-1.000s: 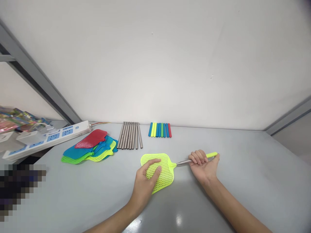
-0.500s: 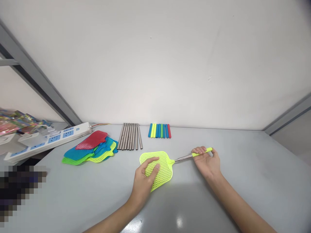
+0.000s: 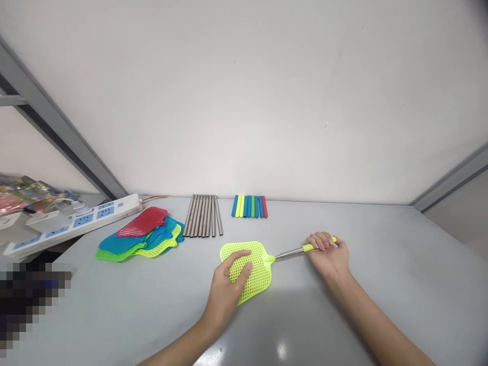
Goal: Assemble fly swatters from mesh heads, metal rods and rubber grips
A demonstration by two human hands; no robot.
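Observation:
A yellow-green fly swatter (image 3: 260,277) lies across the table in front of me, its perforated head to the left. A short metal rod (image 3: 288,253) joins the head to a yellow grip sleeve (image 3: 308,247). My left hand (image 3: 227,282) holds the head by its left side, thumb and fingers over the mesh. Round the grip sleeve, close to its outer end, my right hand (image 3: 328,254) is closed with curled fingers, palm turned upward. The sleeve's middle is hidden behind those fingers.
Left of the swatter lies a pile of red, blue, green and yellow swatter heads (image 3: 141,234). Several metal rods (image 3: 204,216) and a row of coloured grip sleeves (image 3: 249,206) lie near the wall. A power strip (image 3: 91,216) with plugged-in adapters runs along the left edge.
My right hand has shifted slightly right along the grip sleeve, uncovering its inner end, and the fingers are curled more tightly. My left hand stays on the swatter head.

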